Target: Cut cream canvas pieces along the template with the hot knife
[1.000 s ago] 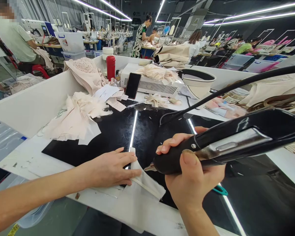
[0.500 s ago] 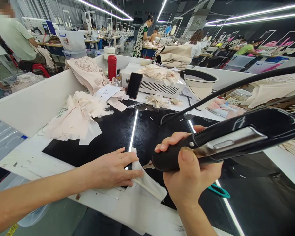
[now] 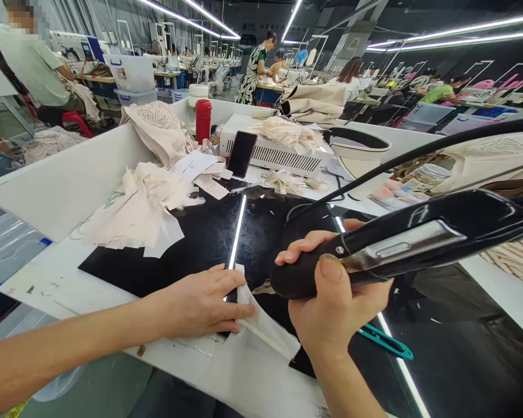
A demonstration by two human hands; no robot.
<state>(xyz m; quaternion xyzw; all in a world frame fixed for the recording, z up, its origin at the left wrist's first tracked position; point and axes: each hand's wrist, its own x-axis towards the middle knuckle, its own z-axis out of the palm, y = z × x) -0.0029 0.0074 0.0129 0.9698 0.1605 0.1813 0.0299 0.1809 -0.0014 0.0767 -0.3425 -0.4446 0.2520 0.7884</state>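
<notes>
My left hand (image 3: 203, 302) lies flat on a pale fabric piece (image 3: 265, 328) at the near edge of the glossy black work surface (image 3: 209, 232), fingers pinning the cloth. My right hand (image 3: 337, 305) is wrapped around the handle of a black hand-held cutting tool (image 3: 401, 244). The tool's metal tip touches the fabric just right of my left fingertips. A thick black cable (image 3: 418, 154) runs from the tool up to the right.
A heap of pale fabric scraps (image 3: 139, 209) lies at the left. Behind it are a red flask (image 3: 203, 121), a phone (image 3: 241, 154) leaning on a white box (image 3: 279, 152), and a bowl (image 3: 357, 148). Teal snips (image 3: 386, 342) lie beside my right wrist. Other people work at far tables.
My hands and the tool barely shift; the view has drifted slightly, and the tool tip stays on the fabric by my left fingers.
</notes>
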